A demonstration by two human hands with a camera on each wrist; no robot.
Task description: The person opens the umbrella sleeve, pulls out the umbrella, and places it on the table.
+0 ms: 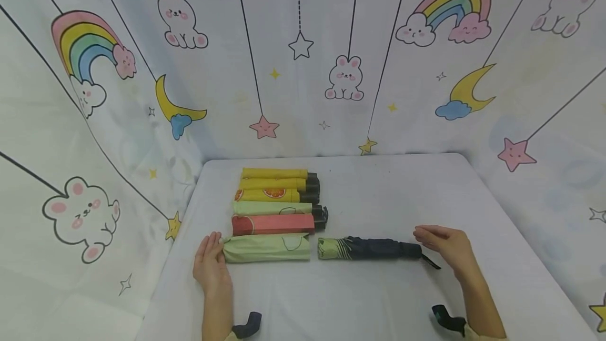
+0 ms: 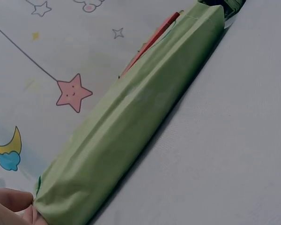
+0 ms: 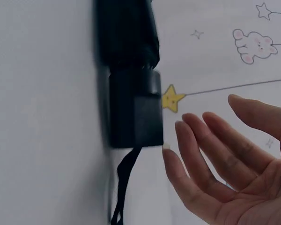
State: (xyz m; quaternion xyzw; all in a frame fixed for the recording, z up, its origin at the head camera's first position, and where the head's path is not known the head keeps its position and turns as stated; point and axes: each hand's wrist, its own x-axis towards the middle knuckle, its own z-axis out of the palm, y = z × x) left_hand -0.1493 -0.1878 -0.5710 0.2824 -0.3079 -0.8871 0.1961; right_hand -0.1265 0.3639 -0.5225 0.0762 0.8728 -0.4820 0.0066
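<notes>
A light green umbrella sleeve (image 1: 266,248) lies flat at the front of the row. My left hand (image 1: 211,264) is at its left end, fingers extended upward, and in the left wrist view the fingertips (image 2: 14,199) touch the sleeve's corner. In line with the sleeve's right end lies a folded umbrella (image 1: 379,248), dark with a green striped end; a small gap separates the two. Its black handle (image 3: 136,108) and wrist strap (image 3: 125,180) point right. Beside that handle, my right hand (image 1: 450,246) holds nothing, its fingers loosely bent and apart from the umbrella.
Behind the green sleeve, a red folded umbrella (image 1: 272,224), a pale green one (image 1: 265,208) and several yellow ones (image 1: 274,173) lie side by side, black handles to the right. The white table (image 1: 331,299) meets a patterned cloth backdrop (image 1: 303,104).
</notes>
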